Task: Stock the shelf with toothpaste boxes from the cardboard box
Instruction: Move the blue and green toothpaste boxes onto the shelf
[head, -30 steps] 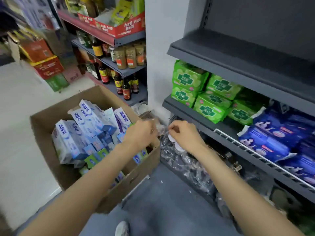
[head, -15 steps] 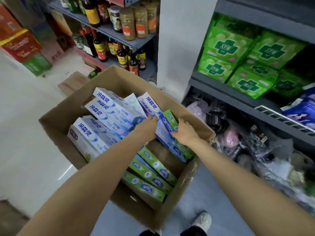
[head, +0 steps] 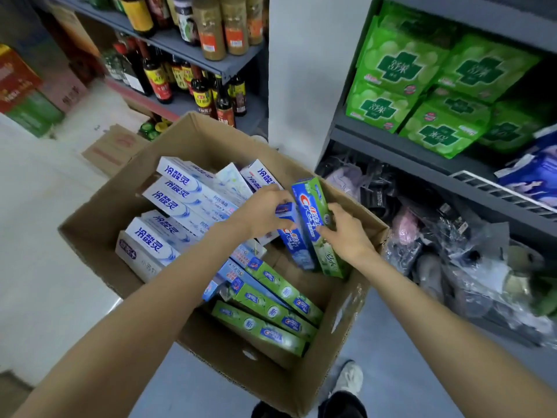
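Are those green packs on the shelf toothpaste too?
No, the green packs are soft bags with a cross logo; the toothpaste boxes lie in the cardboard box.

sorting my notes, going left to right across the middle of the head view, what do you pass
red and green cartons → white toothpaste boxes → left hand → green Crest box → right hand → bagged goods on the bottom shelf
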